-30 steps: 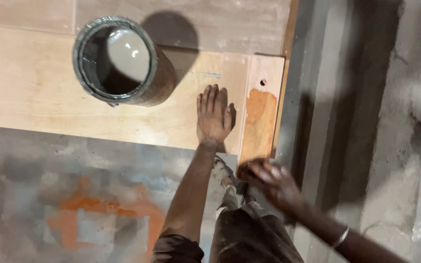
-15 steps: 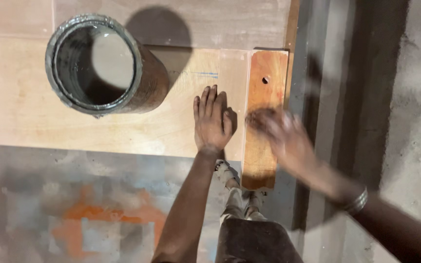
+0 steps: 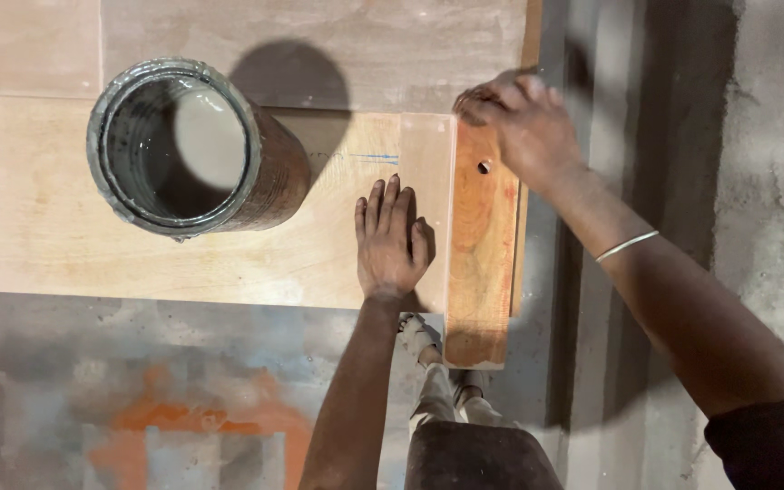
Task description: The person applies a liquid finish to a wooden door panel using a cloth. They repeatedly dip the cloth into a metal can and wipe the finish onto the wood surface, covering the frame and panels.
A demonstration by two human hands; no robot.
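While the left hand (image 3: 392, 238) lies flat, fingers spread, on the pale plywood sheet (image 3: 138, 245), the right hand (image 3: 519, 122) — fingers curled — grips the orange-brown wooden strip (image 3: 481, 263) beside a grimy can (image 3: 183, 145).

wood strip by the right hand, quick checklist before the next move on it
1. Left hand flat on the pale plywood sheet: ok, palm down, fingers spread.
2. Right hand on the far end of the reddish wood strip: ok, fingers bent over that end.
3. Strip lying along the sheet's right edge: ok, laid flat and running alongside it.
4. Hole in the strip uncovered: ok, it shows just below the right hand.
5. Open can apart from both hands: ok, upright on the sheet to the left.
6. Firmness of the right hand's grip: cannot tell, the hand is blurred.
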